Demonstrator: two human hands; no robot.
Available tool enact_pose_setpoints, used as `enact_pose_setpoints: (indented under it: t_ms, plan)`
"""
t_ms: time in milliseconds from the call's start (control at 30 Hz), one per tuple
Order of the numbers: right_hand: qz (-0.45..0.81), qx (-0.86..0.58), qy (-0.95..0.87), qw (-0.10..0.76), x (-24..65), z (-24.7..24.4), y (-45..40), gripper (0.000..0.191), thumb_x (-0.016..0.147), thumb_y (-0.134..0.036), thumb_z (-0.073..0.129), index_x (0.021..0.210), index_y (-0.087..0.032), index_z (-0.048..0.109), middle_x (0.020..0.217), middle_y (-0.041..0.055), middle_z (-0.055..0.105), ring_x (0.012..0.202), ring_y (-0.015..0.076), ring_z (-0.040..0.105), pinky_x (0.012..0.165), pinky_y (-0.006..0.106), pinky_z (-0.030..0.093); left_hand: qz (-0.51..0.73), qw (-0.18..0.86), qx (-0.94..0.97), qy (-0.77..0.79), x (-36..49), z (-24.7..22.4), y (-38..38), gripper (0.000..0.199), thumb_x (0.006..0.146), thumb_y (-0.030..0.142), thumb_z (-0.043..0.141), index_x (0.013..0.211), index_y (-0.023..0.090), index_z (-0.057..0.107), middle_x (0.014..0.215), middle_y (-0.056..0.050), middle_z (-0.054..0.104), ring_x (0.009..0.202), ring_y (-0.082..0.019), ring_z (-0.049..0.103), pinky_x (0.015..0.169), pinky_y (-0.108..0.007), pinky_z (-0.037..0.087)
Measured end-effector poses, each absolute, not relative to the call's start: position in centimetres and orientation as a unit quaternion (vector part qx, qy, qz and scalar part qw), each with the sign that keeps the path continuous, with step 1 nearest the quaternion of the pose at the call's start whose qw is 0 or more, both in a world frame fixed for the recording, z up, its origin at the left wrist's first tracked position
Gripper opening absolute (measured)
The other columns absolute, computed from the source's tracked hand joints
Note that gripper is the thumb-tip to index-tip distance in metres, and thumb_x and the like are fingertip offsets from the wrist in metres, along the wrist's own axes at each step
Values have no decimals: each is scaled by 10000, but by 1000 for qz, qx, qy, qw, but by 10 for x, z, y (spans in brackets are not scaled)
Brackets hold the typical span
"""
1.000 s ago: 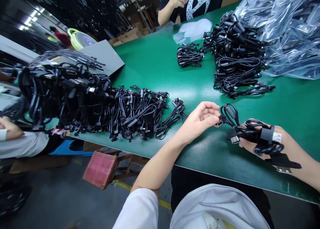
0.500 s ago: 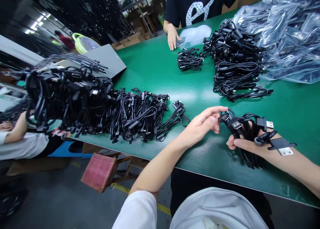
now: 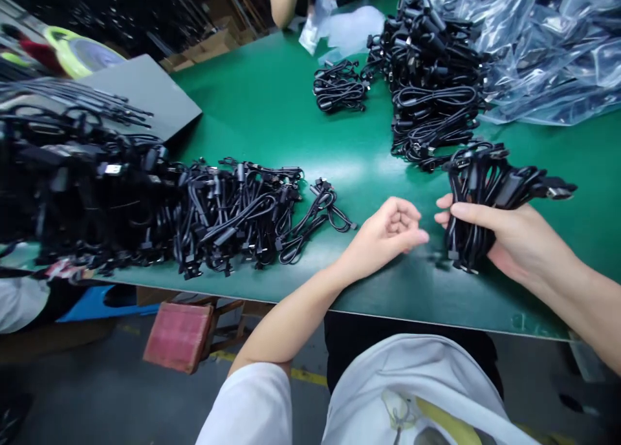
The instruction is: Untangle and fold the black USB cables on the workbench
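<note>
Right hand (image 3: 519, 238) (gripping cables (image 3: 478, 189)) has neared the pile (image 3: 431, 86).

No text, label, brand, number or sign is legible

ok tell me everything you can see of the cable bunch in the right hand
The cable bunch is thin black cords, plastic-looking and folded into loops, with chunky dark connectors. The right hand grips it, thumb across the front. Part hangs below the thumb; another juts to the picture's right. Whether it touches the cable pile behind is unclear.
</note>
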State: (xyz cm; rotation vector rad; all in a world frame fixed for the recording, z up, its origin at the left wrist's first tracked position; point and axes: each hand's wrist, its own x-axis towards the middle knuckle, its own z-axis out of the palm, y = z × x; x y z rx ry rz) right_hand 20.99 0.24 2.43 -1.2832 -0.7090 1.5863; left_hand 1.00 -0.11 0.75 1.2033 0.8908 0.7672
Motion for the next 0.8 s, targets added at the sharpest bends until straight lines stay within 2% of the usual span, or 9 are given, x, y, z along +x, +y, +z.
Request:
enact_pose_setpoints:
  t_ms: [133,267,367,467,533,633,800]
  plan:
    - [620,-519,-272,522,212,31,3,268,610,-225,911,831,-217,760,879,-24,748,741,155,731,648,257,612,258,617,635,387,17,3,-13,419,768,470,828,939,193,564,782,31,592,690,-91,527,693,-242,436]
    - [620,-517,-286,516,207,30,-2,228,631,-245,900,802,-207,753,875,-18,735,763,165,723,658,277,621,233,556,675,425,24,-2,-19,356,849,504,742,891,208,550,749,43,603,664,-95,532,683,-236,428]
    - [605,-524,-298,520,205,28,-5,209,648,-247,890,804,-216,754,889,-13,742,798,168,726,704,288,624,193,544,692,434,27,-2,-20,312,954,500,596,851,214,527,781,24,639,721,-118,592,720,-242,446]
    - [588,-526,-315,528,207,28,-5,191,680,-251,869,833,-231,756,908,-13,742,832,179,732,723,299,624,186,573,682,414,27,-1,-20,314,1021,481,452,883,214,542,829,1,651,761,-126,613,765,-252,467]
    - [582,-523,-325,531,208,31,-5,190,688,-257,859,843,-239,751,899,-12,737,834,193,733,682,306,623,199,617,651,396,26,-1,-19,346,1023,510,432,938,205,571,837,-8,638,754,-123,597,769,-256,472]
    - [583,-521,-332,528,209,35,-6,194,686,-265,859,842,-237,747,883,-7,739,830,206,730,657,319,616,215,712,570,350,23,-3,-16,429,989,584,479,990,173,603,799,-15,609,709,-118,557,727,-259,469]
    - [574,-524,-344,527,209,35,-9,184,679,-285,864,824,-239,761,875,-4,764,839,202,728,762,353,602,223,794,484,294,21,-5,-11,468,936,598,584,1002,137,634,747,-13,582,655,-104,534,657,-247,434]
